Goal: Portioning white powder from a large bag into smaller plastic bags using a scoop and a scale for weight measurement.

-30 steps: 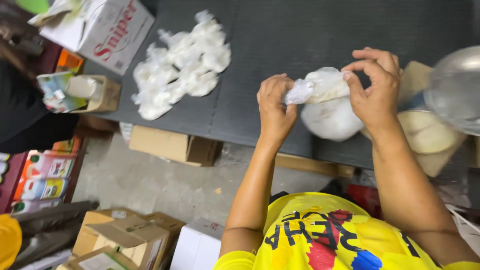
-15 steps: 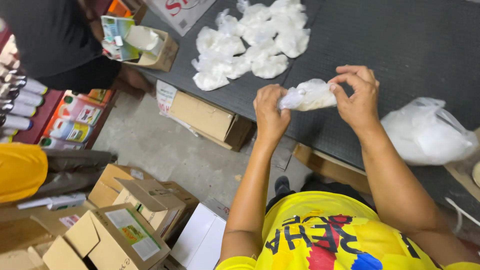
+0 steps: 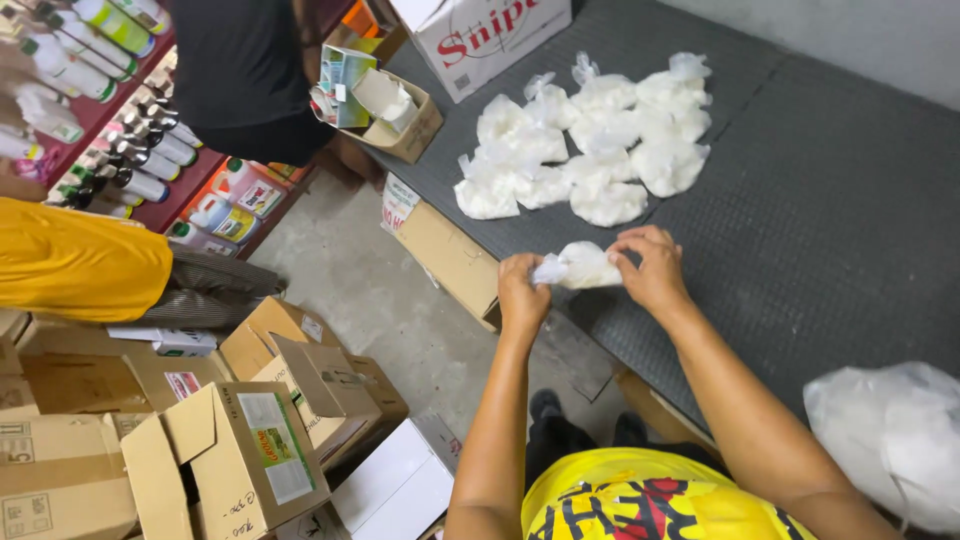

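Between both hands, small white-filled plastic bag point(image 3: 590, 266), neck twisted.

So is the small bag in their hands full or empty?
Full: the small bag bulges with white contents between the left hand and right hand, its neck pinched.

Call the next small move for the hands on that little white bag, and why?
Probably finish closing the neck, then set it with the pile. The left hand pinches the twisted neck of the small white bag while the right hand grips its body above the dark mat; the pile of filled bags lies just beyond.
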